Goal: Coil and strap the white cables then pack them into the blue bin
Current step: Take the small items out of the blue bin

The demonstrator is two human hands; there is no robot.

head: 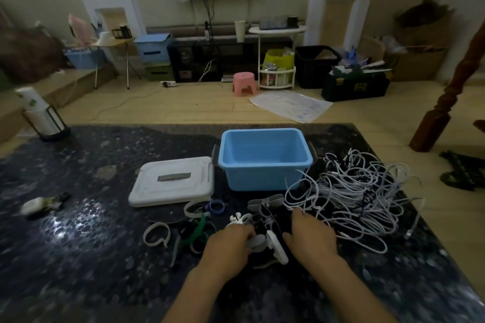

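- Cables (349, 191) lying tangled; pulling one risks dragging the heap.
- Left hand (231, 241) curling onto grey strap (258, 242), grip unclear.
- Right hand (309, 236) resting flat, holding nothing.
- Blue bin (265, 178) sitting empty.

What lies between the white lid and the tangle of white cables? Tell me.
In the head view, the blue bin stands between the white lid and the cables, open and empty; nearer the hands, loose straps fill that gap.

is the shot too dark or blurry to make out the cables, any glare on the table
Head view: dim and soft overall, but the white cables stand out against the dark table; a glare patch sits on the table's left; both hands are slightly blurred; wide-angle bending at the edges.
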